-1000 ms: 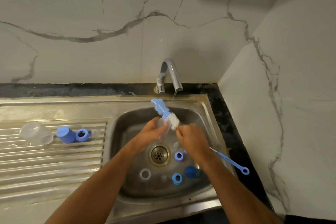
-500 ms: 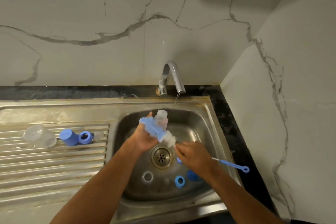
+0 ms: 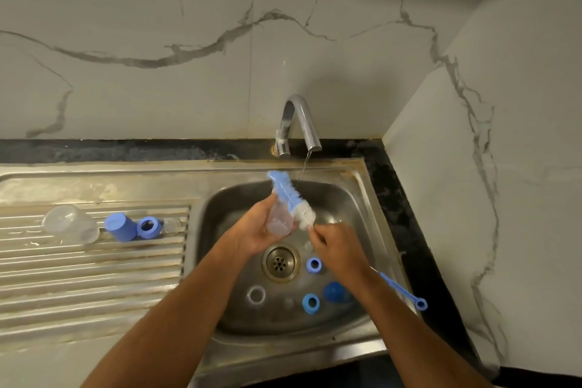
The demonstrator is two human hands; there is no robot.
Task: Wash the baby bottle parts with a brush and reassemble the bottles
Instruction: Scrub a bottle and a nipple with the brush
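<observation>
Over the sink basin (image 3: 343,198) my left hand (image 3: 255,230) grips a small clear bottle (image 3: 280,220). My right hand (image 3: 337,244) holds the wire stem of a blue and white bottle brush (image 3: 289,195), whose bristle head lies against the bottle's outer side and points up toward the tap. The brush's blue handle (image 3: 403,291) sticks out behind my right wrist. On the basin floor lie two blue collar rings (image 3: 314,264) (image 3: 311,303), a blue cap (image 3: 333,291) and a pale ring (image 3: 256,294).
A thin stream runs from the steel tap (image 3: 299,123). On the ribbed drainboard (image 3: 94,268) to the left lie a clear dome cover (image 3: 71,224), a blue cap (image 3: 121,227), a blue ring (image 3: 149,227) and a clear teat (image 3: 172,225). A marble wall closes the right side.
The brush head has swung from pointing left across the bottle to pointing up toward the tap. The bottle has dropped lower in my left hand, and both hands sit closer together.
</observation>
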